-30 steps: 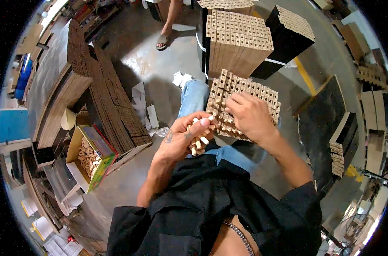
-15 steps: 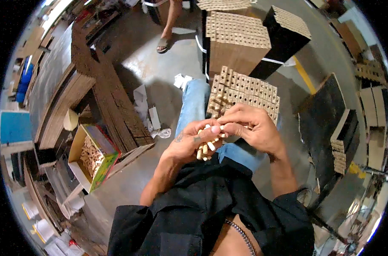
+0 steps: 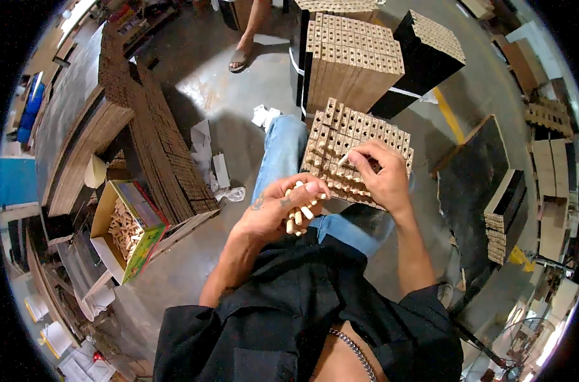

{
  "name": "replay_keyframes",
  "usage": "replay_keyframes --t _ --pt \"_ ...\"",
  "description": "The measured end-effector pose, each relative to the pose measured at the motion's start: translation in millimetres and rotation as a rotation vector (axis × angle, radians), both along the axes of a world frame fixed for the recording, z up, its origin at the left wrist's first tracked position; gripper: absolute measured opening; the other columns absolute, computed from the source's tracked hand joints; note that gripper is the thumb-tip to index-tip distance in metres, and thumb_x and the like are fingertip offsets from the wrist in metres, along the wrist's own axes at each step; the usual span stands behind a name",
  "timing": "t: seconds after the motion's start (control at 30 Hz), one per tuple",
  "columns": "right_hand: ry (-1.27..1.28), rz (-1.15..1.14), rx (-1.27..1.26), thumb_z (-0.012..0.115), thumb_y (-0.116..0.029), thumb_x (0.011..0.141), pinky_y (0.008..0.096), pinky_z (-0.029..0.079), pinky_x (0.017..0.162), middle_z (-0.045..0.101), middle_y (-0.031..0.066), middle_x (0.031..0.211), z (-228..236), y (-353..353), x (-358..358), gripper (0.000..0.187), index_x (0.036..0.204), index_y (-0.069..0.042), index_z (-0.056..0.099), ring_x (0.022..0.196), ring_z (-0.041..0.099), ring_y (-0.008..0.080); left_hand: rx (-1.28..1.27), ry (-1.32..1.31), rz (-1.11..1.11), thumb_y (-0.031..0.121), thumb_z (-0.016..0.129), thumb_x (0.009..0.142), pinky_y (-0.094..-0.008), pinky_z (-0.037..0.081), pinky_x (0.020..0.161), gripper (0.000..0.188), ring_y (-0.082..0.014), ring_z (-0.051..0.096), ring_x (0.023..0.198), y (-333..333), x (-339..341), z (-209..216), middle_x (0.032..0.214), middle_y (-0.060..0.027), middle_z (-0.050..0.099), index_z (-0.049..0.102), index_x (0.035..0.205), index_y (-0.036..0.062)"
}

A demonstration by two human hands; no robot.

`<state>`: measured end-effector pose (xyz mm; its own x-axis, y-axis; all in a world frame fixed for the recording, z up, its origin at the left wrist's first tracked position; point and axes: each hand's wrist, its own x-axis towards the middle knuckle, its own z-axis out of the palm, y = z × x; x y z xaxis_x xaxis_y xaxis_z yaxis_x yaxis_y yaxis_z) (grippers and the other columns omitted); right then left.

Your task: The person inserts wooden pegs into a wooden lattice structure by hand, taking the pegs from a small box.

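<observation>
A bunch of pale wooden dowels (image 3: pixel 297 218) is clasped in my left hand (image 3: pixel 278 207), their ends poking out below the fingers. My right hand (image 3: pixel 386 175) pinches a single dowel (image 3: pixel 344 160) between thumb and fingertips. It is held over a block of stacked boards (image 3: pixel 369 134) whose upturned edges are full of drilled holes. Dowels stand up out of several holes along the near and left part of that block. The block is in front of me, by my knees. My right hand hides some of its holes.
An open cardboard box (image 3: pixel 127 232) of loose dowels stands at my left, beside stacked dark boards (image 3: pixel 165 146). Taller drilled board stacks (image 3: pixel 353 70) rise beyond the block. Black panels (image 3: pixel 474 172) lie at the right. Another person's foot (image 3: pixel 240 56) is on the floor far ahead.
My right hand has moved away from the left, forward over the drilled block, taking one dowel. My left hand keeps the bunch and has shifted slightly left in the picture.
</observation>
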<state>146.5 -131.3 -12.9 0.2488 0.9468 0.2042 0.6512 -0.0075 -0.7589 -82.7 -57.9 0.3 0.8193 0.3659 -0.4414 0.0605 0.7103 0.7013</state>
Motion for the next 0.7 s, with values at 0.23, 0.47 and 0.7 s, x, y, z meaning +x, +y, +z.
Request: replay_keyframes --t 0.23,0.47,0.7 --pt "-0.078 -0.104 0.056 0.068 -0.012 0.089 0.0377 0.052 0.072 0.066 0.0143 0.091 3 1 -1 0.012 0.093 0.000 0.068 0.082 0.067 0.0323 0.021 -0.055 0.070 0.040 0.060 0.098 -0.0204 0.034 0.042 0.035 -0.0053 0.045 0.049 9 -7 -3 0.068 -0.0005 0.055 0.065 0.102 0.0053" --pt "-0.224 -0.061 0.156 0.070 -0.011 0.088 0.0390 0.053 0.074 0.066 0.0119 0.092 -6 1 -6 0.009 0.091 -0.002 0.068 0.083 0.066 0.0312 0.027 -0.077 0.079 0.040 0.059 0.098 -0.0202 0.031 0.039 0.037 -0.0045 0.040 0.045 7 -4 -7 0.068 -0.0011 0.053 0.063 0.103 0.0042" --pt "-0.505 0.016 0.008 0.071 -0.016 0.085 0.0391 0.052 0.076 0.065 0.0083 0.095 1 -1 -6 0.017 0.100 -0.008 0.071 0.090 0.062 0.0283 -0.018 -0.055 0.113 0.039 0.057 0.100 -0.0198 0.031 0.039 0.035 -0.0046 0.040 0.045 9 2 2 0.069 -0.0014 0.052 0.063 0.106 0.0045"
